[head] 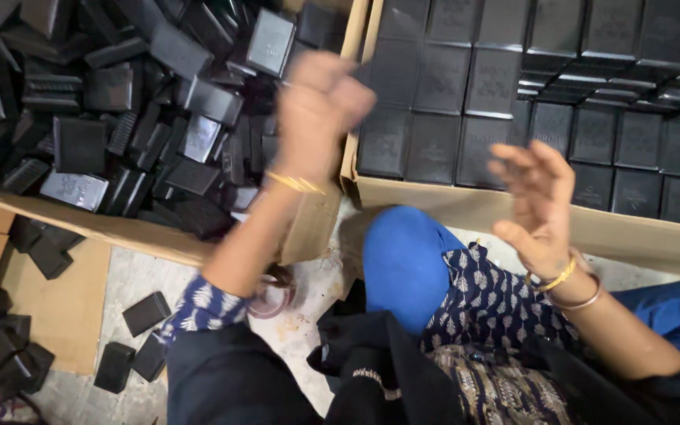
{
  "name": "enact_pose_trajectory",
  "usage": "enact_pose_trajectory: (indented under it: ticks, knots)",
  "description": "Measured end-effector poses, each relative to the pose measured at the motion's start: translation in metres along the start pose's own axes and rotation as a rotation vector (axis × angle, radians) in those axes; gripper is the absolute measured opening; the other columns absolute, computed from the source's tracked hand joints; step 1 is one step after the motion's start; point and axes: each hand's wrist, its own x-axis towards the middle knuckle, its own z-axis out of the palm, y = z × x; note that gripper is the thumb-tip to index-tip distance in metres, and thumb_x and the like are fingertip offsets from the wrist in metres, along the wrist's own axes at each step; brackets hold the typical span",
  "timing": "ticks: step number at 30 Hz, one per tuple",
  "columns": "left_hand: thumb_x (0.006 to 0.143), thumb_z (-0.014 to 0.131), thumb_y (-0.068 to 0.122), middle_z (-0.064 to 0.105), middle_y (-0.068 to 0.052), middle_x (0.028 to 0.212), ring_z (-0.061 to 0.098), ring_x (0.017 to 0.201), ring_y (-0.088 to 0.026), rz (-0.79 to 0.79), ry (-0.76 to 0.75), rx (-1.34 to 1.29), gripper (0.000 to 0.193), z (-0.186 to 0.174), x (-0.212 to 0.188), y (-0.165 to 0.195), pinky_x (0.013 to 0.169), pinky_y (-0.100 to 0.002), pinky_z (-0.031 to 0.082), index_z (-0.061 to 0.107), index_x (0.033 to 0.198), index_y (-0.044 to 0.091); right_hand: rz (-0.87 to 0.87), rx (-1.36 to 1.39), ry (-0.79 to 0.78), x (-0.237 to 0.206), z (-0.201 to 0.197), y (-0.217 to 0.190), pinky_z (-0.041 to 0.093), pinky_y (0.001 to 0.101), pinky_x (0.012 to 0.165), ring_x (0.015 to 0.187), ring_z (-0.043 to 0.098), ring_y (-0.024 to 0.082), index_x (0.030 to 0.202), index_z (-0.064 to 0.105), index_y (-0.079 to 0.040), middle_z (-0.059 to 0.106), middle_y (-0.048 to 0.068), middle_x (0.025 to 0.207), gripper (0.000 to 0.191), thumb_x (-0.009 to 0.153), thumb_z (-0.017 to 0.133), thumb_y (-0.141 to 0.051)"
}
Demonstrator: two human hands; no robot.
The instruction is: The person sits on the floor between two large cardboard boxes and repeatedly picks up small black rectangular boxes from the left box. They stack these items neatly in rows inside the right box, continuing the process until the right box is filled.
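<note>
My left hand (318,106) is raised over the edge between two cardboard boxes, blurred by motion, its fingers curled into a loose fist; I cannot see anything in it. My right hand (538,201) hovers open, palm turned up and fingers spread, holding nothing, just in front of the right box (466,208). That box holds black square plastic caps (442,79) laid in neat rows. The left box (96,224) is full of the same black caps (198,142) in a loose heap.
Several loose black caps (145,313) lie on the floor and on a flat cardboard sheet (57,303) at the lower left. My blue-clad knee (403,264) rests between the boxes. A roll of tape (273,295) lies on the floor under my left forearm.
</note>
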Motion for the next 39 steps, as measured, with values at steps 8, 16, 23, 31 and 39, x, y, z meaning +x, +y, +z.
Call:
enact_pose_trajectory:
  ticks: [8, 16, 23, 31, 39]
  knots:
    - [0.103, 0.063, 0.032, 0.063, 0.001, 0.089, 0.062, 0.080, -0.013, 0.114, 0.056, 0.146, 0.023, -0.002, 0.053, -0.045, 0.070, -0.027, 0.055, 0.063, 0.104, 0.010, 0.181, 0.317, 0.237, -0.021, -0.012, 0.020, 0.042, 0.0422, 0.124, 0.135, 0.057, 0.022, 0.148, 0.047, -0.007, 0.059, 0.007, 0.142, 0.058, 0.096, 0.074, -0.003]
    - [0.076, 0.078, 0.068, 0.054, -0.026, 0.136, 0.052, 0.129, -0.039, -0.903, 0.438, 0.724, 0.095, -0.114, 0.092, -0.242, 0.108, -0.043, 0.041, 0.047, 0.133, -0.001, 0.237, 0.155, 0.249, -0.053, -0.044, 0.021, 0.047, 0.0335, 0.111, 0.122, 0.060, 0.017, 0.143, 0.051, -0.004, 0.062, 0.005, 0.131, 0.056, 0.091, 0.072, 0.007]
    - [0.062, 0.087, 0.045, 0.059, -0.026, 0.129, 0.059, 0.119, -0.043, -0.714, 0.567, 0.795, 0.088, -0.091, 0.099, -0.255, 0.101, -0.045, 0.048, 0.050, 0.129, 0.001, 0.226, 0.135, 0.246, -0.053, -0.055, 0.031, 0.049, 0.0321, 0.109, 0.119, 0.062, 0.015, 0.134, 0.054, -0.004, 0.064, 0.005, 0.122, 0.047, 0.092, 0.070, 0.009]
    - [0.060, 0.082, 0.005, 0.076, -0.012, 0.093, 0.070, 0.083, -0.021, -0.146, 0.502, 0.007, 0.042, -0.116, 0.131, -0.111, 0.079, -0.032, 0.058, 0.071, 0.101, -0.001, 0.088, 0.198, 0.092, -0.029, -0.048, 0.010, 0.045, 0.0442, 0.106, 0.114, 0.057, 0.024, 0.120, 0.060, -0.004, 0.056, 0.009, 0.113, 0.032, 0.096, 0.079, -0.013]
    - [0.079, 0.084, 0.031, 0.068, -0.012, 0.128, 0.067, 0.116, -0.032, 0.411, -0.536, 0.662, 0.066, 0.010, 0.027, 0.106, 0.103, -0.041, 0.054, 0.061, 0.139, 0.013, 0.029, 0.354, -0.055, 0.019, 0.004, -0.037, 0.039, 0.0535, 0.127, 0.152, 0.040, 0.031, 0.125, 0.054, -0.017, 0.041, 0.015, 0.157, 0.043, 0.096, 0.081, -0.032]
